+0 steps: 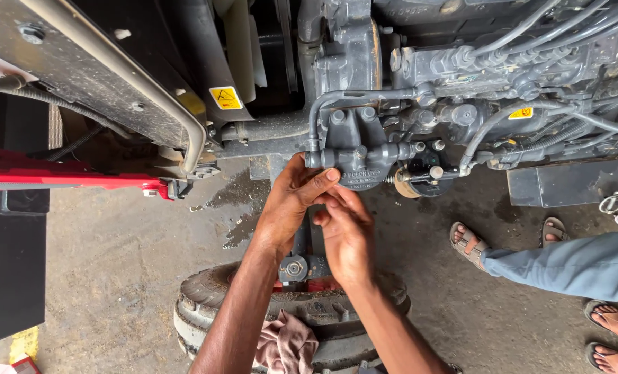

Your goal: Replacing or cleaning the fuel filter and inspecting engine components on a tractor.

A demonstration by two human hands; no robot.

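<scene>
A red bar [66, 176] juts in at far left. A yellow square warning label [226, 98] sits on the black shroud. The left hand [288, 204] curls its fingers around the underside of the grey filter housing [357, 166], steadying it; the right hand [347, 235] sits just beneath, fingers bent, what they grip hidden. Another small yellow label [521, 113] marks the engine [503, 62] at right.

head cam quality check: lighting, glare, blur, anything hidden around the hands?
Head view: soft even daylight, no hard shadows; engine recesses at the top go dark. Mild sheen on the wet patch on the floor, no strong glare. Focus is sharp on the left hand, right hand and grey filter housing. The hands hide whatever sits under the housing. Wide-lens bending shows at the edges.
</scene>
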